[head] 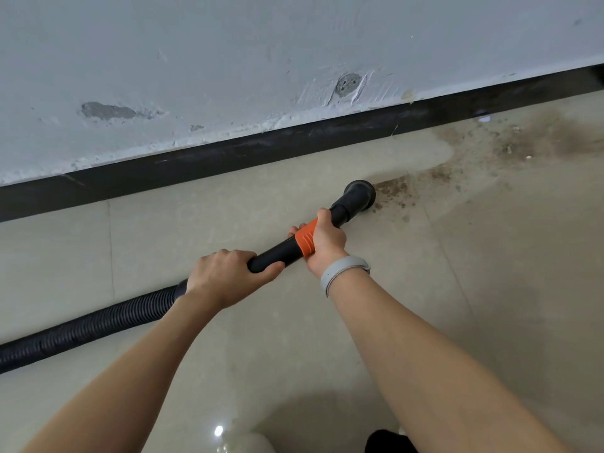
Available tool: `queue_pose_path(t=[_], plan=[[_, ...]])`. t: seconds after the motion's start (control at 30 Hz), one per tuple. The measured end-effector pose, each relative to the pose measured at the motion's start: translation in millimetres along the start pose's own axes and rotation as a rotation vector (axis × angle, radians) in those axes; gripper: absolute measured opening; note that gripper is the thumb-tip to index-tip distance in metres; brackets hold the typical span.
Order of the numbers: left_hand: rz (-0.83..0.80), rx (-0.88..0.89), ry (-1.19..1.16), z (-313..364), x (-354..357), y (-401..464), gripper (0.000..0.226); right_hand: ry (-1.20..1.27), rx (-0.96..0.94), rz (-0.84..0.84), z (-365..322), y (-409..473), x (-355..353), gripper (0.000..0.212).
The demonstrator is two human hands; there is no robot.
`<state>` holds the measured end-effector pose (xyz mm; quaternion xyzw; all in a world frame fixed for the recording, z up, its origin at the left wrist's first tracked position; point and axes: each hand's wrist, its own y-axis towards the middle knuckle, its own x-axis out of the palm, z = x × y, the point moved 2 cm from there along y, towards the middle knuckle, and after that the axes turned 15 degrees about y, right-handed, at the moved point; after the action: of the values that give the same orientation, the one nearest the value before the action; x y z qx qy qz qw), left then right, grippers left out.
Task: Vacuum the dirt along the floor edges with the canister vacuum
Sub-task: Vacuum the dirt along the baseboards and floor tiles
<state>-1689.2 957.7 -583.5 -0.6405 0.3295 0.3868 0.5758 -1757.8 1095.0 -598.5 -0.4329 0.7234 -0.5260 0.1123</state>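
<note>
floor: beige glossy tiles | black baseboard along far edge | brown dirt scattered far right by baseboard | round vacuum nozzle at dirt's left edge | ribbed black hose lying left

Soft, even daylight fills the scene, moderately bright with a cool cast on the wall. A small hard glare spot gleams on the glossy floor tiles at 6 o'clock, beside a broad, soft-edged shadow of the person. Fainter shading darkens the tiles toward 4 o'clock. Wide-angle distortion bends the dark baseboard, which runs tilted from 9 o'clock up to 2 o'clock. Focus is crisp at centre, with slight softening toward the corners.
</note>
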Motion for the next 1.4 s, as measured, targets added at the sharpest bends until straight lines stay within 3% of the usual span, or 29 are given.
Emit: queue_pose_path(t=[0.93,1.23,1.4], plan=[[0.068,0.240,0.095,190.9,-66.0,106.4,0.058,0.127,-0.137,0.075,-196.0,73.7,-61.9,0.021],[0.028,0.128,0.044,96.3,-33.6,44.9,0.051,0.112,-0.060,-0.028,-96.4,33.7,-41.2,0.039],[0.082,0.067,0.007,32.6,-10.8,-3.2,0.063,0.049,-0.101,-0.052,-28.5,-1.4,-22.7,0.024]])
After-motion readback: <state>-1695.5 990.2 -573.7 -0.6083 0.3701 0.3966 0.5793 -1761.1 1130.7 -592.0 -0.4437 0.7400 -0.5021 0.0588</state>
